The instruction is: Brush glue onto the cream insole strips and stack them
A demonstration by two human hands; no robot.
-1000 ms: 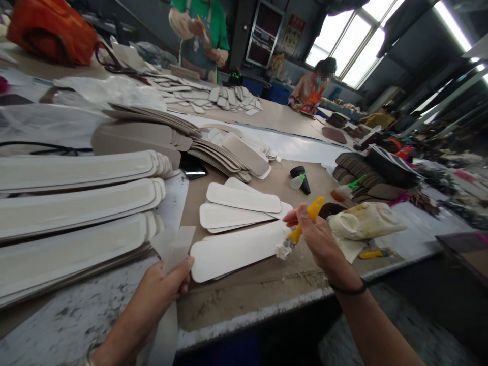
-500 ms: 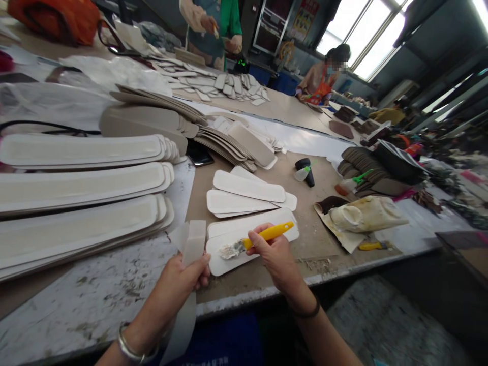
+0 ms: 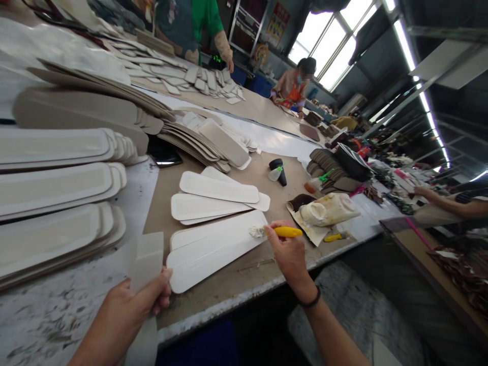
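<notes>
Brown sheeting (image 3: 251, 267) covers the stretch of worktop (image 3: 57, 320) in front of you, reaching almost to its near edge. Toward the left edge, your stacks of long pale pieces (image 3: 46, 185) each show a smaller layer inset on top; they look like the finished share. Nearest you on the sheeting lies the white panel (image 3: 213, 254), faint streaks along its face, so its coating seems mostly spread. Just behind it, the fanned panels (image 3: 217, 189) show no streaks and probably remain to be done. Of your hands, the left hand (image 3: 141, 305) grips a pale strip (image 3: 148, 254), thumb at the white panel's left end; the right hand (image 3: 287, 254) is closed round a yellow brush (image 3: 287, 232), its bristles at the panel's right end.

The stacks run out of view at left. Another piece shows only as a sliver under the white panel. The strip's lower end is hard to follow, you can't tell whether your thumb presses the panel, and the clotted bristles blend into the white.
</notes>
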